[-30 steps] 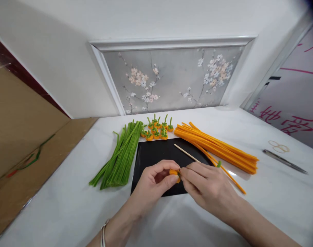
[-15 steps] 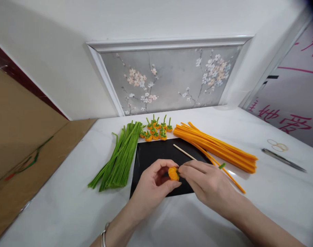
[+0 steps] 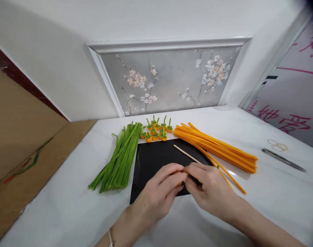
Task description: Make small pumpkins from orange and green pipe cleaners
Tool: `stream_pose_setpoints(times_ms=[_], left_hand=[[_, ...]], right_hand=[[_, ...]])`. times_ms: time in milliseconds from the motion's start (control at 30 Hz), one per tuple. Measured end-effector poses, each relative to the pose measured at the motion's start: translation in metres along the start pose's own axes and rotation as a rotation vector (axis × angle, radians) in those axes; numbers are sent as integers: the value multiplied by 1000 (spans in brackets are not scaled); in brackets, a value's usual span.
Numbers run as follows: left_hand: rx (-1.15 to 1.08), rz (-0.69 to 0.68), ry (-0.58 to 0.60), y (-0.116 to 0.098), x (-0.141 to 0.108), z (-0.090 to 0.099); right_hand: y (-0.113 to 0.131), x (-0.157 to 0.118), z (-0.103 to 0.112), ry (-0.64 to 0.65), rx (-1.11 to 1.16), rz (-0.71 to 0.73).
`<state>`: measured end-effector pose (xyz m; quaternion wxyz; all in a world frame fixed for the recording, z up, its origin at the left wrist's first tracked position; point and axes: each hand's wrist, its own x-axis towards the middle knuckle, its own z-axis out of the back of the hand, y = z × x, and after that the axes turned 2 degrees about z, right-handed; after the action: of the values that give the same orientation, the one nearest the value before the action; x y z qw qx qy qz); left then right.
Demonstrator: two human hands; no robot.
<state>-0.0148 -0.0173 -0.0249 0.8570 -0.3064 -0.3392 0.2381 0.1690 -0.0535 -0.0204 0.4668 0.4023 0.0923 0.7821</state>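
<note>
My left hand is closed around a small orange pipe-cleaner pumpkin, mostly covered by its fingers. Against it, my right hand is closed in a pinch, its fingertips meeting those of the left. From behind the right knuckles pokes the tip of a green pipe cleaner; the rest runs hidden within the hand. Both hands are above the near part of a black mat. A thin wooden stick lies on the mat, its lower end hidden by the right hand.
Green pipe cleaners lie bundled at left, orange pipe cleaners at right. Behind the mat stand several finished orange pumpkins with green stems. Tweezers and rubber bands lie far right. Cardboard covers the left side.
The left fingers have closed over the pumpkin, which was in plain view before. My right hand has turned and come against the left, and the green tip behind it has shifted slightly left.
</note>
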Motion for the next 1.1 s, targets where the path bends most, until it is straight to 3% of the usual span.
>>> stream_pose_setpoints(times_ms=[100,167,233,367,533,733,867,933,1033,1067,1100], left_hand=[[-316,253,-65,-1,3,-1],[-518,423,-45,-1,6,-2],[-587,507,-15,1,8,-3],[-357,478,-31,0,10,-5],[-112,363,45,-5,10,-5],[-302,504,13,0,8,-6],[-583,607,-37,1,11,-4],[-720,686,-88,0,13,0],[-890,791,-175,-4,16,5],[-936,808,-194,-5,16,6],[-973,817,-208,-6,17,7]], right_hand=[[-4,-2,-2,34,-81,84],[-6,-2,-2,52,-116,115],[-8,-2,-2,67,-135,112],[-12,-2,-1,144,-179,77],[-16,-5,-4,204,-257,60],[-13,-1,-6,83,-252,-22],[-19,4,11,27,-97,-11],[-30,5,25,-141,-110,-39],[-47,5,40,-512,-129,-287],[-51,5,41,-546,-73,-341],[-52,5,40,-501,-22,-345]])
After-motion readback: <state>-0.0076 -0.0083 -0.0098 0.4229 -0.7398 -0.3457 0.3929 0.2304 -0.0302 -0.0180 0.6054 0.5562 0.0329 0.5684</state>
